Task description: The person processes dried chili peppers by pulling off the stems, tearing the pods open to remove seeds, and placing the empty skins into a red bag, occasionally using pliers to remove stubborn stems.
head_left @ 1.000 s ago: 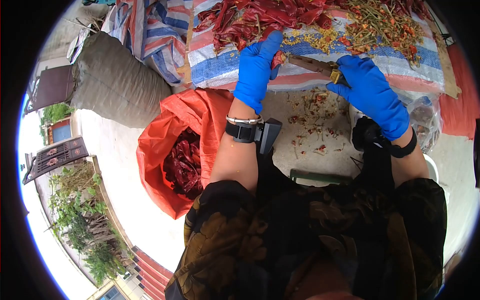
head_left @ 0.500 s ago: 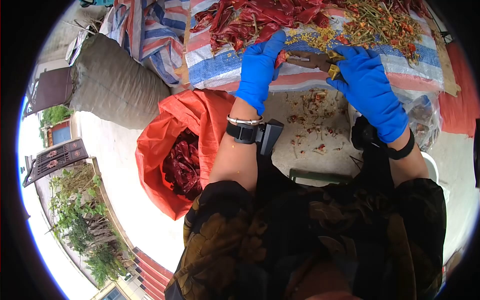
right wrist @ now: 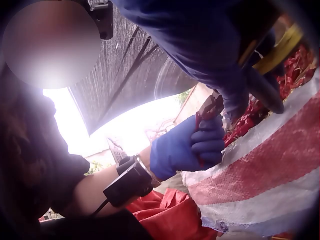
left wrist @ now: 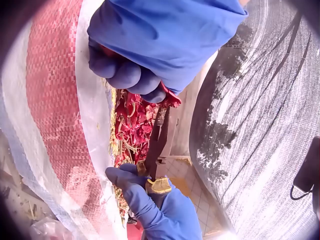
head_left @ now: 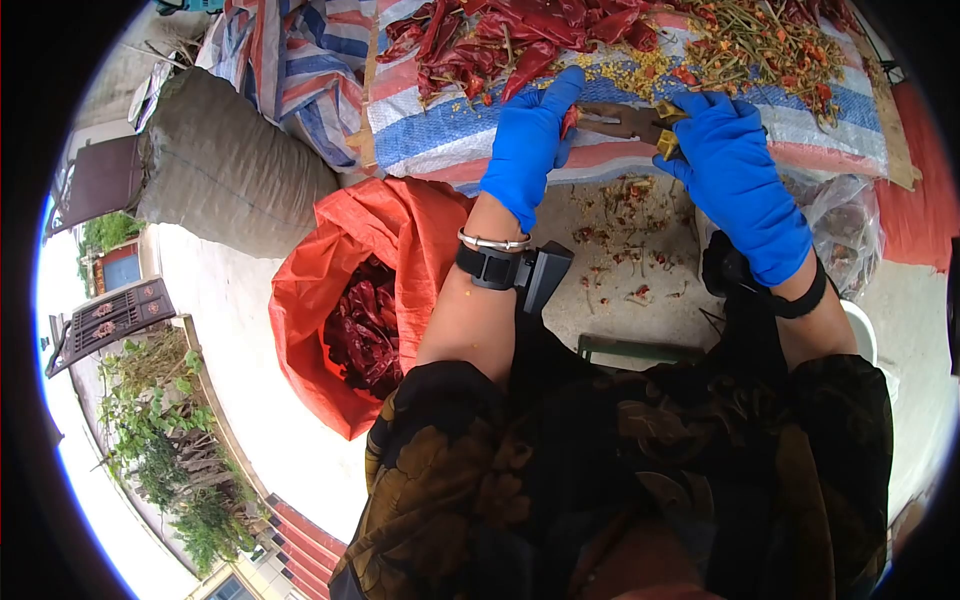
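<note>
My left hand (head_left: pixel 530 145), in a blue glove, has its fingers curled round a red chili pepper (left wrist: pixel 171 98) whose end pokes out past the fingers. My gloved right hand (head_left: pixel 735 170) grips a scissor-like metal tool (head_left: pixel 622 121) with yellow-wrapped handles (left wrist: pixel 159 185). The tool's blades stand apart slightly in the head view, their tips beside the pepper's end. Just beyond both hands, a pile of red peppers (head_left: pixel 520 35) lies on the striped woven sheet (head_left: pixel 425 135). Most of the held pepper is hidden inside the left hand.
Stems and debris (head_left: pixel 765 50) lie at the back right, with yellow seeds beside them. An orange-red sack (head_left: pixel 300 290) of peppers stands open at the left, near a full grey sack (head_left: pixel 235 165). Scraps litter the floor below the sheet's edge; a clear plastic bag (head_left: pixel 845 225) is at right.
My left hand has moved slightly right with the pepper. The tool's blades have parted, and my right hand has shifted slightly, still gripping the handles.
</note>
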`<state>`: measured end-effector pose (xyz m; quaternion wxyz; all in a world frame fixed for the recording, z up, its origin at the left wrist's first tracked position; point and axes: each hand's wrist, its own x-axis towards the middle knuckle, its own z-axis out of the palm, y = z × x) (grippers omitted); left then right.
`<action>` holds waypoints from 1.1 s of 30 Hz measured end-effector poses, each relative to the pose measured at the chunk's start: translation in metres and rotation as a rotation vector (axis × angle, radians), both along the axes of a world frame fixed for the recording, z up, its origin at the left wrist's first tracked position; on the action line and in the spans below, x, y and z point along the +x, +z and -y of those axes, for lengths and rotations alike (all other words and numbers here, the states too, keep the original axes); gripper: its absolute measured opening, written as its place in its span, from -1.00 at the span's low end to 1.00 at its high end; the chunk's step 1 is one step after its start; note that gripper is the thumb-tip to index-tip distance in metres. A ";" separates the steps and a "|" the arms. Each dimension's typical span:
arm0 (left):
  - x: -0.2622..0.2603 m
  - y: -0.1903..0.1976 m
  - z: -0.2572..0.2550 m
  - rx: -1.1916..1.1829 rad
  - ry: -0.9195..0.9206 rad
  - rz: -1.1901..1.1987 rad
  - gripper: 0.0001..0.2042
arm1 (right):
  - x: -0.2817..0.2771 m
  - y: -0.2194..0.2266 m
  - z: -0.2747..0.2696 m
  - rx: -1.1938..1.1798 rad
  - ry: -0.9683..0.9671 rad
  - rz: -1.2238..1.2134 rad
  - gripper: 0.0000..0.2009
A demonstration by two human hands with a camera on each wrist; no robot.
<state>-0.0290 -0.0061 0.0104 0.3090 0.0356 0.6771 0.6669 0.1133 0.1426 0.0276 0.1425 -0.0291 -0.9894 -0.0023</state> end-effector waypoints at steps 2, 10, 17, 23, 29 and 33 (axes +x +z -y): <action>0.002 0.000 -0.001 0.004 -0.035 0.018 -0.57 | 0.001 -0.001 0.001 0.012 -0.033 0.050 -0.73; 0.006 0.007 -0.004 -0.066 0.006 0.058 -0.70 | 0.006 0.018 0.016 -0.134 -0.050 0.240 -0.71; 0.000 0.007 0.012 0.294 -0.156 0.072 -0.66 | 0.000 0.017 0.001 -0.673 0.057 0.167 -0.70; -0.001 0.005 0.015 0.281 -0.115 -0.014 -0.71 | 0.001 0.034 -0.005 -0.923 -0.034 0.323 -0.69; -0.011 -0.006 0.023 0.451 -0.142 -0.008 -0.78 | 0.000 0.039 -0.016 -1.098 -0.115 0.387 -0.69; 0.000 0.002 0.014 0.505 -0.114 -0.159 -0.80 | 0.001 0.040 -0.018 -1.130 -0.059 0.379 -0.67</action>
